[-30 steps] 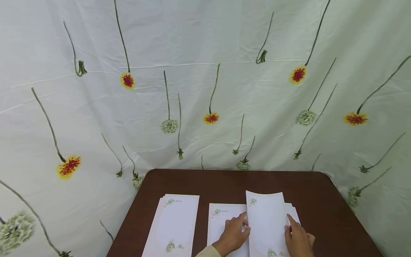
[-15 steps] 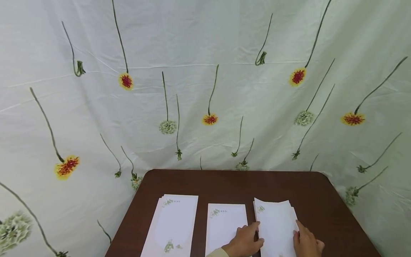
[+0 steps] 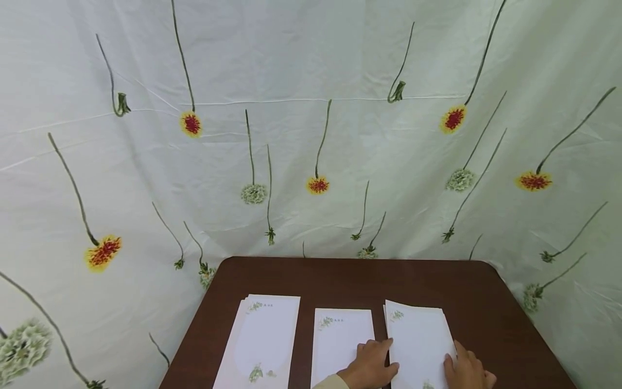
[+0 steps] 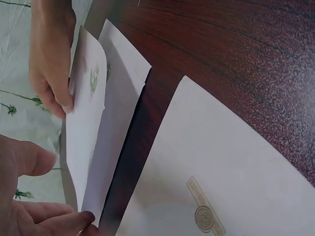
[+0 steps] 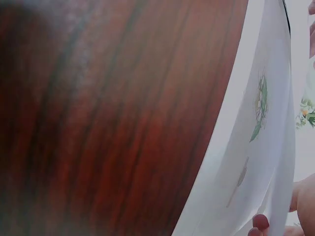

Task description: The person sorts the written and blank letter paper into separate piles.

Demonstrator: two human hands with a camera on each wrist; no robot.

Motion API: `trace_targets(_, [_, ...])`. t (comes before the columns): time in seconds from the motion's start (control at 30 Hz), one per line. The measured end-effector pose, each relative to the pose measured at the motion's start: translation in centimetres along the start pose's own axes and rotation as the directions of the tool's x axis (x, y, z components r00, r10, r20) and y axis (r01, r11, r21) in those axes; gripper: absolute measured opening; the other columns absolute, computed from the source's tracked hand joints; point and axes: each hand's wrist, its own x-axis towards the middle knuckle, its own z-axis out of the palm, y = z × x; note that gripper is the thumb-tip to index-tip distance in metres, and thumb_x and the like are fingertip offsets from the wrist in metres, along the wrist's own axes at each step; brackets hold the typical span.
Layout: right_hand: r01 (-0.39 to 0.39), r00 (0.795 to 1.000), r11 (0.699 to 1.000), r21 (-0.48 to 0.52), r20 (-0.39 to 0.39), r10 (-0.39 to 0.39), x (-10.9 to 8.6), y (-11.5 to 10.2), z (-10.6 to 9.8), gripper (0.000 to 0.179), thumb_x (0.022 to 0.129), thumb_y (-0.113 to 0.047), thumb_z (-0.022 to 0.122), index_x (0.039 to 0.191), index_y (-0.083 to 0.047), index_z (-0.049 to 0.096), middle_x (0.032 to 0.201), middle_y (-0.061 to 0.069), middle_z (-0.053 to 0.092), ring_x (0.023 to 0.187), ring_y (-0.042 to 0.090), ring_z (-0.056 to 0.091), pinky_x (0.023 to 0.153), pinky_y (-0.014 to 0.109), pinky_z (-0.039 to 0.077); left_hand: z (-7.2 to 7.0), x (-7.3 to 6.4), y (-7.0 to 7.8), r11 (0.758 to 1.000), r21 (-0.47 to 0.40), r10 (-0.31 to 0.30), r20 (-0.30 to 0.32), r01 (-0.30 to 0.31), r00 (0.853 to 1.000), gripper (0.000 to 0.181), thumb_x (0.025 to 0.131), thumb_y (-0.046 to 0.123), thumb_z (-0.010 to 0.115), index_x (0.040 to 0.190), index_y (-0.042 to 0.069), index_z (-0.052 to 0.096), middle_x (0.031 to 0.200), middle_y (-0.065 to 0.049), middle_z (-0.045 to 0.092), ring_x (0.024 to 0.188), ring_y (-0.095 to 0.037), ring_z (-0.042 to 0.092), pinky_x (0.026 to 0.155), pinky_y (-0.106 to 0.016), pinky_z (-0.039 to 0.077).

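In the head view a white sheet (image 3: 420, 340) with green printed flowers lies slightly raised over the right-hand pile of paper. My right hand (image 3: 468, 367) pinches its right edge, thumb on top. In the right wrist view fingertips (image 5: 260, 222) show under the bowed sheet (image 5: 283, 162). At the left edge, my left hand (image 3: 369, 364) touches the paper with extended fingers, the thumb overlapping the sheet. The left wrist view shows that thumb (image 4: 37, 158) apart above the sheet (image 4: 83, 132), and fingertips (image 4: 87, 219) at its lower edge. A second sheet (image 4: 123, 73) lies under it.
Middle paper (image 3: 340, 335) lies partly beneath my left forearm, and a left pile (image 3: 267, 340) lies beyond it. All rest on a dark brown table (image 3: 340, 278). A flower-printed curtain (image 3: 291, 81) hangs behind the table. A gold emblem (image 4: 204, 216) marks one sheet.
The top sheet has moved right and down from over the middle paper onto the right-hand pile, and its far edge has flattened. Both hands have shifted right with it.
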Motion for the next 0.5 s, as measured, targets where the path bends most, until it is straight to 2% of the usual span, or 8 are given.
trace_targets(0.23, [-0.033,0.999,0.999,0.011,0.035,0.032,0.06,0.11,0.26,0.05,0.095,-0.018,0.065,0.132,0.013,0.054,0.106,0.033,0.061,0.103,0.054,0.059,0.082,0.067,0.034,0.13,-0.29,0.01,1.0,-0.006,-0.022,0.057,0.022,0.998,0.055,0.102,0.039,0.063,0.15,0.012,0.056,0.14,0.0,0.066,0.13,-0.015,0.056,0.102,-0.037,0.04])
trace_targets(0.5, [-0.1,0.992,0.994,-0.036,0.079,0.102,0.29,0.21,0.47,0.052,0.095,-0.024,0.066,0.131,0.013,0.055,0.113,0.036,0.056,0.107,0.055,0.054,0.084,0.07,0.036,0.01,-0.4,-0.23,1.0,-0.002,0.001,0.096,0.0,0.995,0.055,0.104,0.038,0.059,0.152,0.01,0.054,0.147,-0.003,0.063,0.136,-0.02,0.053,0.104,-0.04,0.039])
